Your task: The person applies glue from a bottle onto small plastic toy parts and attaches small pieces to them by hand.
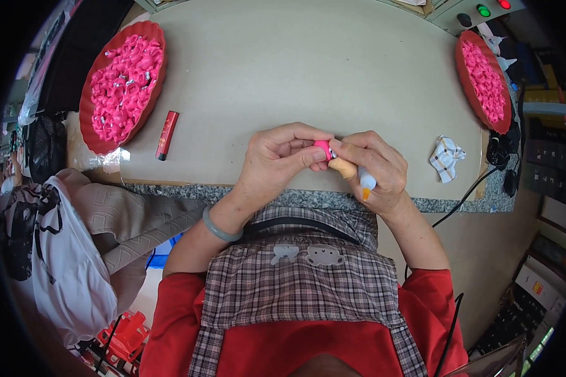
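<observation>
Over the near part of the table, my two hands meet at a small pink plastic piece (322,148) with a bit of silver and dark detail on its side. My left hand (277,157) pinches it between thumb and fingers. Closed as well, my right hand (382,164) has its thumb against the piece's right side. A slim white tube (366,180) with an orange tip is tucked in the right hand, pointing toward me. Something tan, like a finger cot (344,168), shows on a right fingertip. The fingers partly hide the piece.
A red scalloped tray (159,94) heaped with pink pieces stands at left; another red tray (464,60) of them stands at right. A red lighter-like stick (167,135) lies left, a checked cloth (446,159) right. A black cable (465,202) crosses the granite edge (295,196).
</observation>
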A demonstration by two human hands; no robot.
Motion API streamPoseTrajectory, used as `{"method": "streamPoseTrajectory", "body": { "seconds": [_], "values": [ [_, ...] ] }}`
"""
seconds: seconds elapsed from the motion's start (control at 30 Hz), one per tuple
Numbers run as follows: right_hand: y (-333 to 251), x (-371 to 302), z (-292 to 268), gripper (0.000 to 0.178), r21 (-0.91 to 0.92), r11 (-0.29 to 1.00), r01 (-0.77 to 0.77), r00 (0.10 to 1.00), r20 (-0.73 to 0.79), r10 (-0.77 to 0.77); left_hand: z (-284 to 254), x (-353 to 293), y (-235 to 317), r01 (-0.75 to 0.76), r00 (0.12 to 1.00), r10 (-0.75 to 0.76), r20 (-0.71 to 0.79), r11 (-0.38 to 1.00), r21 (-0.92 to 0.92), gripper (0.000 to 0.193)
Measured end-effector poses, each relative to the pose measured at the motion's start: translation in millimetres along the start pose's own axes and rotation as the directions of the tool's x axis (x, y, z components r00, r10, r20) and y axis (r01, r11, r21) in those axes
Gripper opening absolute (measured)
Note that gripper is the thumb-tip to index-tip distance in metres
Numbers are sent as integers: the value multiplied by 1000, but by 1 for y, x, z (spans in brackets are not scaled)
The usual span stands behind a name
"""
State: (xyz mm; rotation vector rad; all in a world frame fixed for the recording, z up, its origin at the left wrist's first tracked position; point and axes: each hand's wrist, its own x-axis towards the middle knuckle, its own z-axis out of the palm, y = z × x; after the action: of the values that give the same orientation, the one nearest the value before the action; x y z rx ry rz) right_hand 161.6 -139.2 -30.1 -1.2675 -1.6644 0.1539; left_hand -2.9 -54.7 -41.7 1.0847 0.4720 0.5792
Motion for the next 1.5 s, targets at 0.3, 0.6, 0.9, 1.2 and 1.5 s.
{"method": "streamPoseTrajectory", "body": {
  "seconds": [0.3,0.6,0.9,1.2,1.5],
  "values": [
    [-10,0,-3,19,551,604,-576,793,194,578,1,-3,-1,-208,978,204,47,974,91,20],
    [-12,-9,-5,25,467,712,-524,848,213,485,5,-5,6,-455,883,448,142,739,496,19],
    [-10,-13,1,24,615,578,-536,817,209,537,4,-2,7,-460,883,435,177,727,509,18],
    [-13,0,-10,34,446,770,-457,889,245,386,13,-9,2,-323,940,324,-107,946,31,14],
    [-12,-1,-14,28,373,804,-463,881,292,372,3,-7,8,-425,898,427,101,786,449,14]
  ]
}}
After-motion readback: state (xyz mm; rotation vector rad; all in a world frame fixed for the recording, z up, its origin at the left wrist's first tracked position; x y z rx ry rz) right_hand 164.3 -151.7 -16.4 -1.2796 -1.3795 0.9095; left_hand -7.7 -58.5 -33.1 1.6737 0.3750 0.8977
